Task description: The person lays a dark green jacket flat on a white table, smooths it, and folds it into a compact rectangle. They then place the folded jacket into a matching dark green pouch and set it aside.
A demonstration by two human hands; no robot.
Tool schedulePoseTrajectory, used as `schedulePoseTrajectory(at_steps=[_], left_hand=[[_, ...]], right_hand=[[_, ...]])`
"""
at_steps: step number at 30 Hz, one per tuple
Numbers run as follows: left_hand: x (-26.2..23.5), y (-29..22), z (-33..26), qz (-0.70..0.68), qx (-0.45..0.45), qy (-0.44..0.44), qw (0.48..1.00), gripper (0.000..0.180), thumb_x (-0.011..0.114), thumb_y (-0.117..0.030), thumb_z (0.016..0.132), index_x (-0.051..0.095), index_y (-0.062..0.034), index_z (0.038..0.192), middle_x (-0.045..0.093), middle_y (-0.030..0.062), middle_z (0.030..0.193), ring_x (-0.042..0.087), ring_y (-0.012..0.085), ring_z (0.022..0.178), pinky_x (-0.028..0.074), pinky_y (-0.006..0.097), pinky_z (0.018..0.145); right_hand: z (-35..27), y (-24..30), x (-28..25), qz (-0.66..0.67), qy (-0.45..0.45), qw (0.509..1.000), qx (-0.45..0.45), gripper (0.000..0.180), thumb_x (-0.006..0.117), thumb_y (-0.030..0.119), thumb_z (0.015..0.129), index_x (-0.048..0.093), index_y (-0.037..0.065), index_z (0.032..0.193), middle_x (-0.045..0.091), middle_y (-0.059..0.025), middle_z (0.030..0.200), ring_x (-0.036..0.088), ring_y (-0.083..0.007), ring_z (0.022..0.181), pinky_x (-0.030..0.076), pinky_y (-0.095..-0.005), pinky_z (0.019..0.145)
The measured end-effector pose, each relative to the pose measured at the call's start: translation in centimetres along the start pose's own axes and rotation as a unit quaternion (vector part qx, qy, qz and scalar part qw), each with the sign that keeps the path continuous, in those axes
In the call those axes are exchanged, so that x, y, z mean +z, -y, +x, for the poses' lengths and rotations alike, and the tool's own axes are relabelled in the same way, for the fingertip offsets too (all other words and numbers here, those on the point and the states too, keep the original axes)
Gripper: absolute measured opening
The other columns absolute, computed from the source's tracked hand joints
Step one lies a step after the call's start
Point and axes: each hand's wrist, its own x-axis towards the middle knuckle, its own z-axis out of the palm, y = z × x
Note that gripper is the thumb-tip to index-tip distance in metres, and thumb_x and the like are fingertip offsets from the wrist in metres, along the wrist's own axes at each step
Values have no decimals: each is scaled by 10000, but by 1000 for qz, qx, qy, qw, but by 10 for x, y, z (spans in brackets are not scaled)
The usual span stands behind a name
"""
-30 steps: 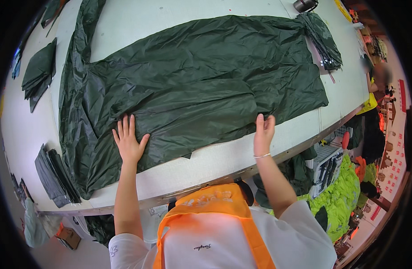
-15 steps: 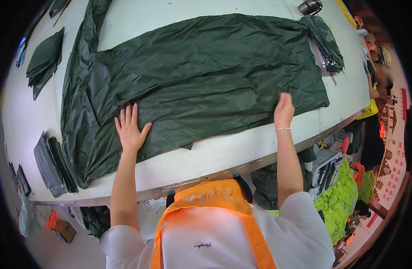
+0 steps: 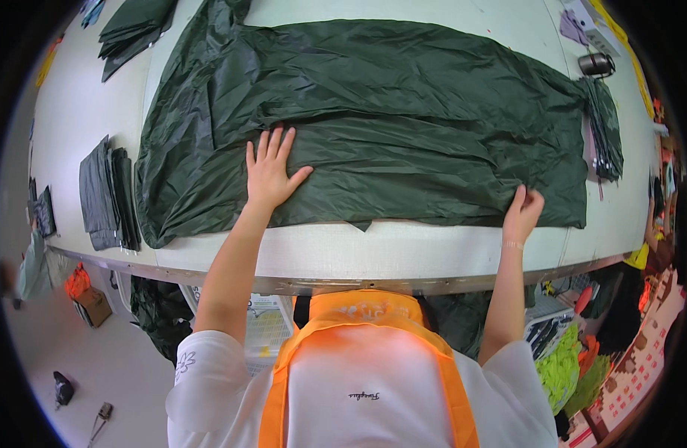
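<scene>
A dark green garment (image 3: 403, 97) of thin, shiny, creased fabric lies spread across the white table, a sleeve-like part reaching off at the far left. My left hand (image 3: 271, 175) rests flat on its near left portion, fingers spread and pressing nothing but cloth. Toward the garment's near right corner is my right hand (image 3: 524, 213), its thumb and forefinger closed on a small fold of the fabric. A little pointed bit of cloth hangs past the near hem between the two hands.
Folded dark green pieces (image 3: 108, 198) lie at the left, with another stack (image 3: 138, 30) farther back. A dark bundle (image 3: 605, 127) sits at the right beside a dark metal cup (image 3: 596, 65). The table's near edge (image 3: 373, 285) runs before me. Bright yellow-green clothing (image 3: 558, 366) lies below right.
The view has turned, shifting the whole table in the picture. My left hand stays flat on the same part of the garment. My right fingers now pinch the cloth more plainly.
</scene>
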Motion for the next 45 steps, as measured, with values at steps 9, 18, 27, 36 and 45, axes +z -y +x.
schedulePoseTrajectory(at_steps=[9, 18, 27, 36, 45], left_hand=[[-5, 0, 1, -11, -10, 13, 1000, 798, 567, -588, 773, 337, -187, 1424, 312, 81, 1470, 276, 314, 1345, 161, 546, 1089], [-9, 2, 3, -22, -13, 24, 999, 794, 552, -605, 781, 338, -186, 1421, 324, 80, 1458, 280, 309, 1339, 158, 545, 1092], [-16, 3, 14, -88, 5, 23, 996, 746, 623, -509, 763, 408, -142, 1377, 384, 108, 1418, 337, 317, 1304, 208, 486, 1077], [-43, 185, 172, 20, -106, -223, 969, 691, 752, -396, 693, 499, -61, 1243, 548, 172, 1223, 508, 350, 1127, 393, 433, 955], [-24, 331, 264, -192, -253, 143, 937, 895, 808, -472, 608, 470, 19, 1276, 606, 256, 1117, 601, 372, 1024, 470, 410, 876]], right_hand=[[-7, 14, -18, 594, 41, 724, 348, 206, 560, 203, 934, 566, 31, 1047, 612, -71, 970, 572, -152, 836, 489, -304, 820], [40, -42, -62, 271, -73, 939, 199, 277, 384, 201, 1001, 517, -24, 1095, 574, -88, 915, 592, -176, 919, 485, -279, 803], [29, 70, 49, -164, 337, 876, -305, 553, 550, 345, 885, 406, 176, 1391, 317, -127, 1466, 245, -298, 1372, 154, -515, 1112], [206, 138, 154, -206, 184, 853, -442, 500, 500, -32, 837, 459, 123, 1311, 477, -77, 1341, 424, -240, 1262, 293, -404, 1078], [298, 121, 215, -305, 360, 834, -285, 505, 569, 8, 765, 465, 125, 1246, 656, -137, 988, 626, -316, 961, 456, -408, 871]])
